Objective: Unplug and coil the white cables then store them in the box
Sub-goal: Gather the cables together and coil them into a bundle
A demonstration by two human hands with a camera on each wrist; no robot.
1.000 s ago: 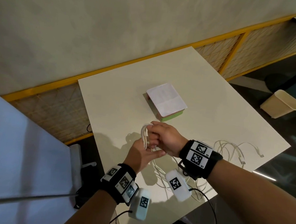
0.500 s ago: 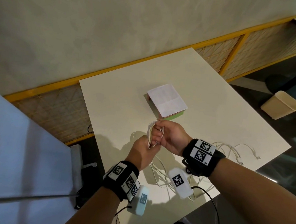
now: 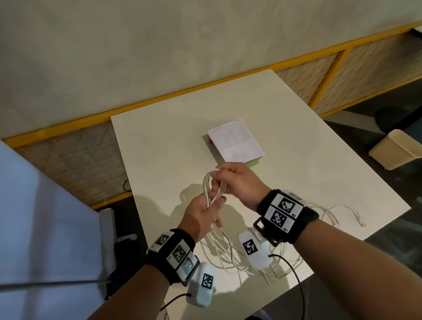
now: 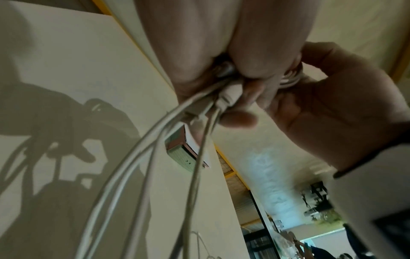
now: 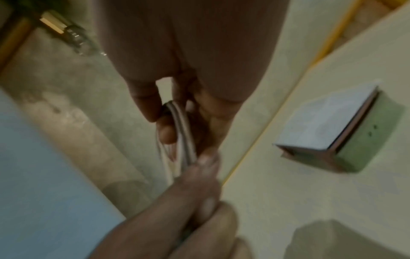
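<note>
left hand [image 3: 202, 217]: centre of head frame, fingers curled round the lower end of the cable bundle, pinching several strands plus a white connector [image 4: 229, 95].
right hand [image 3: 240, 184]: just above and right of left hand, fingers curled round the upper loops of the same bundle.
coiled cable [image 3: 212, 187]: white, a few narrow loops held upright between both hands, above the tabletop; loose tail hanging down from left hand.
loose cables [image 3: 233, 257]: white tangle lying on tabletop at lower centre, under the right wrist; further strands and a plug end [image 3: 363, 224] trailing out to right edge of tabletop.
box [image 3: 233, 146]: green sides, white flap lid propped open, on tabletop just above the hands, not touching them.
tabletop [image 3: 161, 147]: white, middle of frame.
bin [image 3: 398, 149]: beige, on floor, far right.
wristbands: black with tag markers, both wrists.
</note>
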